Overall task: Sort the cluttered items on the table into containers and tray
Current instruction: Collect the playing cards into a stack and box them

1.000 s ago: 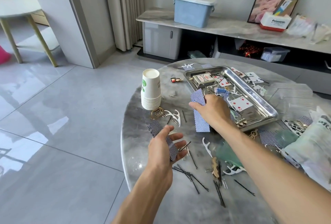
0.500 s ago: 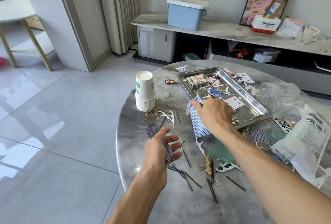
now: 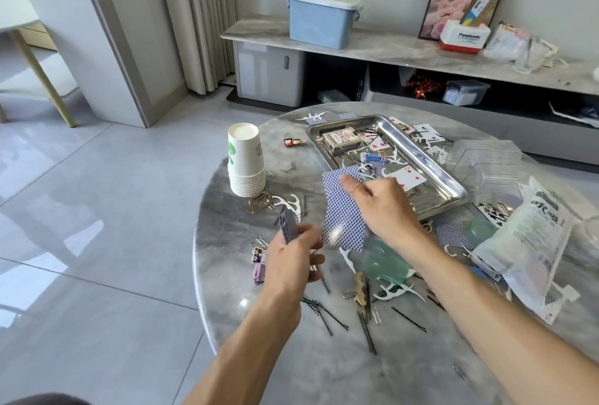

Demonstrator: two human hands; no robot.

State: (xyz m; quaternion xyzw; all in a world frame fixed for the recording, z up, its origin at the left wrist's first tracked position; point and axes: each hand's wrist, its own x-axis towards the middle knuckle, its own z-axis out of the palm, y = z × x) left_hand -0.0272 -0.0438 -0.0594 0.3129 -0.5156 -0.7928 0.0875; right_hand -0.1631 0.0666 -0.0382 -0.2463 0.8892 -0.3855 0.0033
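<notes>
2 bare forearms (image 3: 486, 301), no sleeves, rings

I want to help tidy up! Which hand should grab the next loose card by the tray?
Probably the right hand: it hovers at the metal tray pinching blue-backed cards. The left hand sits farther away, gripping a card stack.
</notes>
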